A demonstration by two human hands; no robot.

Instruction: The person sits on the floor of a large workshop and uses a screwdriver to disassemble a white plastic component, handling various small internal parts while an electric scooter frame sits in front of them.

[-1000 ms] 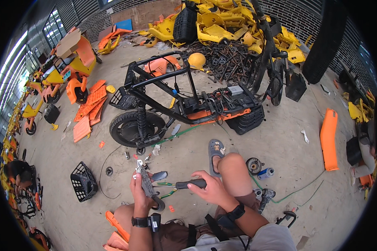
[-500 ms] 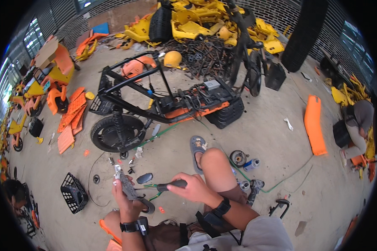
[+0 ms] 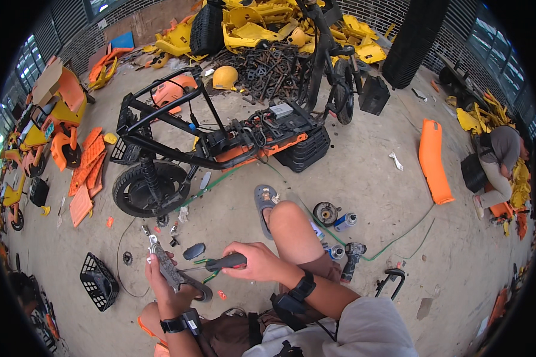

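Note:
My left hand (image 3: 159, 284) is closed around a long, dirty grey metal part (image 3: 169, 271) with a shiny clamp-like end pointing away from me. In my right hand (image 3: 257, 262) is a screwdriver (image 3: 225, 262) with a black handle and a bit of red at its butt. Its thin shaft points left and meets the side of the grey part; the exact spot of the tip is too small to make out. Just beyond lies a dark oval cover (image 3: 194, 251) on the floor. Several small metal fittings (image 3: 174, 233) lie past the grey part's shiny end.
A stripped black scooter frame (image 3: 184, 143) stands ahead. Left sits a black basket (image 3: 98, 282). Right of my knee are a round hub part (image 3: 326, 213), spray cans (image 3: 345, 222) and a cordless drill (image 3: 354, 260). A green hose (image 3: 387, 252) crosses the floor. Another person (image 3: 498, 157) crouches far right.
The whole view has shifted, so the scene sits further left and slightly higher. My right hand with the screwdriver has come a little closer to the grey part. Both grips stay the same.

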